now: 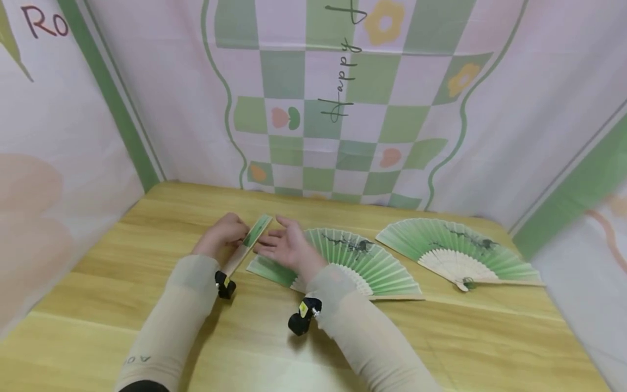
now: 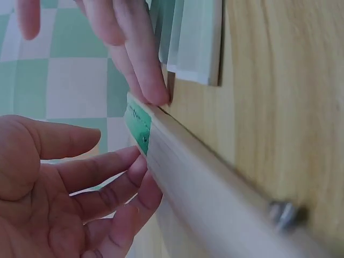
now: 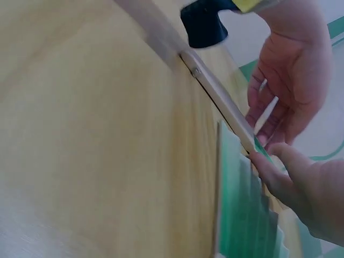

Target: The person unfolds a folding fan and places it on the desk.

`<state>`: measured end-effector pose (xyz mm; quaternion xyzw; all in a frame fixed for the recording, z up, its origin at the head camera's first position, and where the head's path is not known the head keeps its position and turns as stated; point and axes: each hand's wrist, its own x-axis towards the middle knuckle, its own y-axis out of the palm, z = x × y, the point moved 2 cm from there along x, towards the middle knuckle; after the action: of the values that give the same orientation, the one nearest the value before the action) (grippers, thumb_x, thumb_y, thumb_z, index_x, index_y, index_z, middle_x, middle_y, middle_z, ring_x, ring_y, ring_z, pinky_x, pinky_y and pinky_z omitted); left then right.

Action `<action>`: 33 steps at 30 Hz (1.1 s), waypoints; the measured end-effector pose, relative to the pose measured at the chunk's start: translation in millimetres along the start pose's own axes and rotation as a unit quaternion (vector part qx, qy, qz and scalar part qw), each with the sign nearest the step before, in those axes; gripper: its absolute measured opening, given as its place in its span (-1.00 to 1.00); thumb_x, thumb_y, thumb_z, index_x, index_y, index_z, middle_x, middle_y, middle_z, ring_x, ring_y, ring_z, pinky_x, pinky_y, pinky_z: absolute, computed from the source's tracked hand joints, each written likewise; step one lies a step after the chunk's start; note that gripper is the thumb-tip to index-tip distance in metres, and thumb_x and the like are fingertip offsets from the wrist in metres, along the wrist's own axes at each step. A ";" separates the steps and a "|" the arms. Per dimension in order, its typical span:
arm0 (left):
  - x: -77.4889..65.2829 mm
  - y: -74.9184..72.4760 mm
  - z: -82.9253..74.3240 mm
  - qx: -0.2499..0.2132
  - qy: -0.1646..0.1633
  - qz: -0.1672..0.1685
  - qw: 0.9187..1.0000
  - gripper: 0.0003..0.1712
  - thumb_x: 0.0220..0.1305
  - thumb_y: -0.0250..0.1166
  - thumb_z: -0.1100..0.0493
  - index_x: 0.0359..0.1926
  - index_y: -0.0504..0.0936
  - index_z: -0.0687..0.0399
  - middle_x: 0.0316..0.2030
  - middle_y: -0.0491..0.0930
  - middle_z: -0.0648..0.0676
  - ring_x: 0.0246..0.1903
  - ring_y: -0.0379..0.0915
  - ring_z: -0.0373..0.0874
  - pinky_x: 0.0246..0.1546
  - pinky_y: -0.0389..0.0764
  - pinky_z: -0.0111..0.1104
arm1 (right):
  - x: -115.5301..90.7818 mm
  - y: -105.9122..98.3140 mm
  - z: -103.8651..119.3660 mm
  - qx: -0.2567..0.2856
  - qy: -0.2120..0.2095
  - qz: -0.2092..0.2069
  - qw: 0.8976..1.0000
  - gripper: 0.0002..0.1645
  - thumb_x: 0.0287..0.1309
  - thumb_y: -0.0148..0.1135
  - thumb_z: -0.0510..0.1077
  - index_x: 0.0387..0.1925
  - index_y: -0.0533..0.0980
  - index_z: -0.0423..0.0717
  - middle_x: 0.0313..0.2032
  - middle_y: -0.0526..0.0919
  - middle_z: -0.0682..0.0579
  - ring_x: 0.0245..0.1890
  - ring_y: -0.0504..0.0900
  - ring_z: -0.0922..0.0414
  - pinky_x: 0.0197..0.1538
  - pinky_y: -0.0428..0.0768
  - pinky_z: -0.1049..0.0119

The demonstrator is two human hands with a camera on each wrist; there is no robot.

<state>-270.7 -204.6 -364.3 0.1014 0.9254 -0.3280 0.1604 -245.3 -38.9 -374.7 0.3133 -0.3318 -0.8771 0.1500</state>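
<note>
The fingers (image 2: 107,196) of your left hand (image 1: 222,234) were loosely bent, their tips touching one side of a folded fan (image 1: 257,228), with the thumb standing apart from it. The fingers (image 2: 142,70) of your right hand (image 1: 289,247) were extended and close together, reaching the opposite side near its far, green end. The folded fan lay aslant between your two hands, its pale wooden end directed toward you; whether it rested along its full length on the table (image 1: 490,337) could not be told.

To its right, a spread green fan (image 1: 387,267) lay on the table, partly hidden by your right hand and beige right sleeve (image 1: 372,326). Farther right lay a second spread fan (image 1: 455,239), bearing a dark branch motif, with a small dark green tassel (image 1: 468,283) at its pivot. A black device (image 1: 225,286) sat at your left cuff and another black device (image 1: 305,316) at your right. Beyond the table hung a checked green-and-white cloth (image 1: 323,130), lettered "Happy".
</note>
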 end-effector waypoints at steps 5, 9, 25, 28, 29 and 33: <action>2.7 -0.2 1.7 -0.014 -0.016 0.000 1.000 -0.80 0.35 0.08 0.27 -0.38 0.56 0.28 -0.62 0.40 -0.05 -0.71 0.20 -0.31 -0.64 0.28 -0.51 | -0.8 -0.9 -4.2 0.005 -0.009 0.000 1.000 -0.03 0.48 -0.15 0.19 0.51 -0.23 -0.39 0.50 -0.05 -0.43 0.48 0.02 -0.42 0.58 -0.05 -0.11; 2.5 0.5 5.6 -0.022 -0.013 0.007 1.000 -0.82 0.36 0.13 0.29 -0.32 0.58 0.34 -0.66 0.40 -0.06 -0.70 0.23 -0.30 -0.62 0.29 -0.50 | -2.3 -4.2 -6.6 -0.003 -0.007 -0.004 1.000 -0.03 0.47 -0.13 0.21 0.51 -0.20 -0.37 0.49 0.00 -0.43 0.46 0.11 -0.37 0.58 0.01 -0.08; -3.7 13.3 -9.2 -0.212 0.071 0.076 0.972 -0.58 0.40 0.19 0.25 0.17 0.48 0.46 -0.38 0.64 -0.07 -0.38 0.53 -0.29 -0.23 0.62 -0.49 | -16.5 -27.7 28.9 0.006 -0.067 -0.025 0.997 -0.30 0.54 -0.22 0.06 0.47 0.08 -0.32 0.44 0.22 -0.29 0.47 0.22 -0.17 0.55 0.17 0.11; -4.7 32.1 -16.6 -0.280 0.073 0.107 0.951 -0.60 0.36 0.22 0.28 0.14 0.50 0.44 -0.35 0.66 -0.04 -0.35 0.54 -0.24 -0.21 0.60 -0.49 | -24.9 -39.3 41.8 0.011 -0.086 -0.038 0.995 -0.34 0.55 -0.21 0.01 0.46 0.10 -0.31 0.45 0.21 -0.26 0.48 0.19 -0.14 0.56 0.14 0.12; -5.2 38.6 -18.8 -0.295 0.071 0.109 0.947 -0.61 0.35 0.23 0.29 0.13 0.51 0.44 -0.34 0.67 -0.02 -0.35 0.55 -0.23 -0.22 0.60 -0.48 | -27.8 -43.1 44.8 0.011 -0.088 -0.041 0.995 -0.36 0.55 -0.20 0.00 0.46 0.11 -0.29 0.46 0.20 -0.25 0.49 0.18 -0.14 0.57 0.13 0.12; -4.9 65.1 -28.3 -0.299 0.078 0.099 0.946 -0.60 0.39 0.20 0.29 0.16 0.50 0.45 -0.32 0.66 -0.04 -0.35 0.56 -0.27 -0.27 0.61 -0.53 | -41.2 -59.6 52.6 0.002 -0.084 -0.040 0.996 -0.36 0.56 -0.19 -0.02 0.49 0.07 -0.23 0.51 0.11 -0.18 0.53 0.10 -0.10 0.59 0.06 0.13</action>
<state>-253.6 -137.2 -379.2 0.1655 0.9759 -0.0100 0.1422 -251.5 49.9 -365.7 0.2522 -0.3318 -0.9050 0.0860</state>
